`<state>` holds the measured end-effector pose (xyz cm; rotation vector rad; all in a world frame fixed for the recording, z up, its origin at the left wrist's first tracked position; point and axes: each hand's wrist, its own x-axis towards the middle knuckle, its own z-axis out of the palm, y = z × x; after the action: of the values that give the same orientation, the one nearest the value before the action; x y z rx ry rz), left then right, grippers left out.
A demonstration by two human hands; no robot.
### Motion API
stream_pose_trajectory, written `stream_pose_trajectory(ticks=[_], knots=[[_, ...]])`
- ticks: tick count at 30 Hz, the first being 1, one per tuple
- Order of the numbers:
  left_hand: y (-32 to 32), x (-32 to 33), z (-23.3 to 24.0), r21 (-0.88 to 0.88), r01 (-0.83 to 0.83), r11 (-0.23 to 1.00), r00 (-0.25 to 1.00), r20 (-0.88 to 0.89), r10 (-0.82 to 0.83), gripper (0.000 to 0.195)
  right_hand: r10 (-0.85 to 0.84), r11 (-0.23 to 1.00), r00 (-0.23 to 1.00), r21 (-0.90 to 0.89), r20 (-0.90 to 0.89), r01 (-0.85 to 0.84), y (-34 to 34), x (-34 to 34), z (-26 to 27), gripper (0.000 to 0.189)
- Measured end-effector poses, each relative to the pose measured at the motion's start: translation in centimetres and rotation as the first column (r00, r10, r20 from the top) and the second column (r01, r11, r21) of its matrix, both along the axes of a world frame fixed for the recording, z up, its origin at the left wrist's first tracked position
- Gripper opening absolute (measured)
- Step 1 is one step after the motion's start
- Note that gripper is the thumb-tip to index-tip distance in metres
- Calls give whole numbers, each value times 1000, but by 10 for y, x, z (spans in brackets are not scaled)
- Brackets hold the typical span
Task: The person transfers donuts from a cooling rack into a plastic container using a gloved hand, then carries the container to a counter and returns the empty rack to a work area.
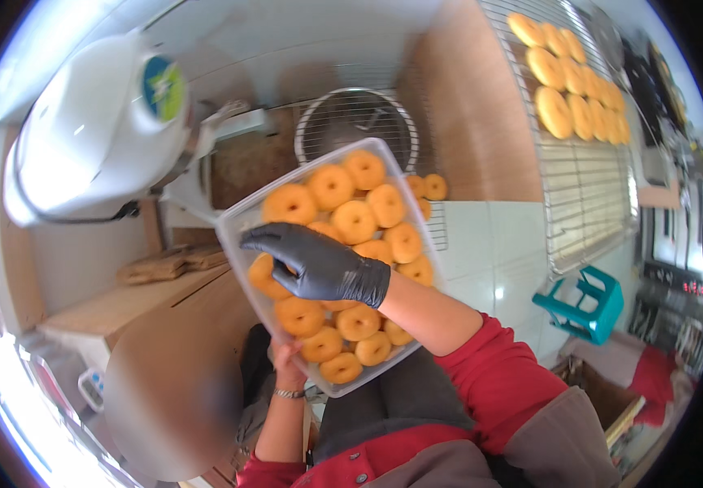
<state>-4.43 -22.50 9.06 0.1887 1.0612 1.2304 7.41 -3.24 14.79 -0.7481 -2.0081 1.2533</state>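
Note:
A rectangular translucent plastic container [239,265] is tilted in front of my body, with ring doughnuts [354,222] spread across its inside. My left hand [288,362], bare and with a metal-band watch at the wrist, grips the container's lower left side. Over the container's left half is my right hand [308,259] in a black glove. Its thumb and fingers are apart, above a doughnut [266,277] that it partly covers. The glove hides parts of several other doughnuts.
At upper left stands a white stand mixer [101,128]. A wire rack lies over a round metal bowl [357,122] behind the container. More doughnuts sit on a wire rack [583,189] at right, near a teal plastic stool [604,305]. A blurred patch covers the lower left.

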Motion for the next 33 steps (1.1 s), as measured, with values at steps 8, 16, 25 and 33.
stream_pose_trajectory(ticks=[8,16,25,33], knots=[[-17,6,-36,-56,-111,992,993,21,112,67,-747,479,360,78,559,874,59,244,-196,39],[-37,4,-47,-166,-248,954,968,-16,249,70,-282,787,205,105,937,607,53,261,-284,71],[-45,12,-48,-198,-342,919,937,-149,317,67,-463,728,170,264,870,632,53,233,-249,66],[-38,16,-48,-187,-288,939,957,-98,273,66,-313,868,345,119,885,483,57,203,-258,78]])
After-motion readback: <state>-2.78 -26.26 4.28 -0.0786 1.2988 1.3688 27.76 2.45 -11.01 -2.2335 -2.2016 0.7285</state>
